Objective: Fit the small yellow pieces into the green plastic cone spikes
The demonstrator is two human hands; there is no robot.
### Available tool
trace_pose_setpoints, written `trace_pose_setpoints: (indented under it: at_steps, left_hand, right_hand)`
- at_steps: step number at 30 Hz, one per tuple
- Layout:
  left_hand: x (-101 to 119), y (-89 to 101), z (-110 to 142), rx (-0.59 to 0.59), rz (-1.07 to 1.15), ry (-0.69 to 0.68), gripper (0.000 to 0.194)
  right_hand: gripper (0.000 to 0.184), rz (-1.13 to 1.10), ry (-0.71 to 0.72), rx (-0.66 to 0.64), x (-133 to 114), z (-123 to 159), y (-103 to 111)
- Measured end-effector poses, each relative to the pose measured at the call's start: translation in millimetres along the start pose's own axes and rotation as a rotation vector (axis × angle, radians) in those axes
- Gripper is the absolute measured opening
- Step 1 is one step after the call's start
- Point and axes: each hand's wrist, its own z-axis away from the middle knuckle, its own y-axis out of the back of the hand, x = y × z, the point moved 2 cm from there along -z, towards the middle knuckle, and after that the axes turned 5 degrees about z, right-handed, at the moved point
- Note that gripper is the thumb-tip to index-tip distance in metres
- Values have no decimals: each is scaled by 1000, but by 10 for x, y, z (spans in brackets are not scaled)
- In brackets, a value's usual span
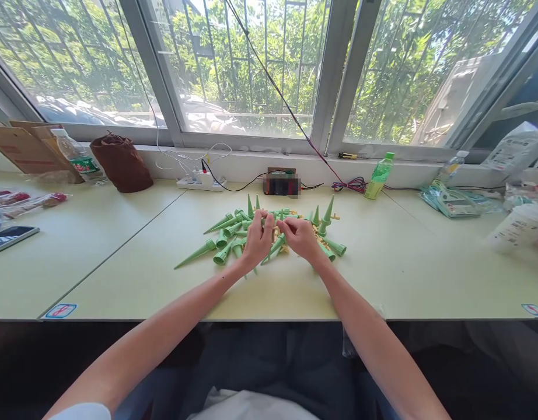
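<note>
My left hand (257, 236) is closed, fingertips pinched together, over a pile of green plastic watering spikes (199, 254). A green spike seems to be in its fingers, with its narrow end showing below the hand. My right hand (299, 234) is pinched closed just beside it, fingertips almost meeting those of the left. Whatever the right fingers hold is too small and covered to make out. Small yellow plastic pieces (285, 249) lie among the spikes between and around the hands. One spike with a yellow piece in its side stands upright (326, 217) to the right.
Behind the pile are a dark device (281, 184) with wires and a white power strip (203, 183). A green bottle (380, 177), a brown bag (121, 163) and a water bottle (80, 158) stand along the windowsill. A phone (10, 238) lies far left; a plastic cup (520, 228) is far right.
</note>
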Motion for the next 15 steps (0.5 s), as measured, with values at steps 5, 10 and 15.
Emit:
trace_pose_setpoints:
  at_steps: [5, 10, 15]
  left_hand:
    - [11, 15, 35, 19, -29, 1, 29]
    - [-12, 74, 54, 3, -126, -63, 27]
    - [-34, 130, 78, 40, -175, -15, 27]
  right_hand:
    - [51, -50, -8, -17, -33, 10, -26]
    - [49, -101, -14, -48, -50, 21, -62]
    - [49, -149, -57, -69, -49, 33, -98]
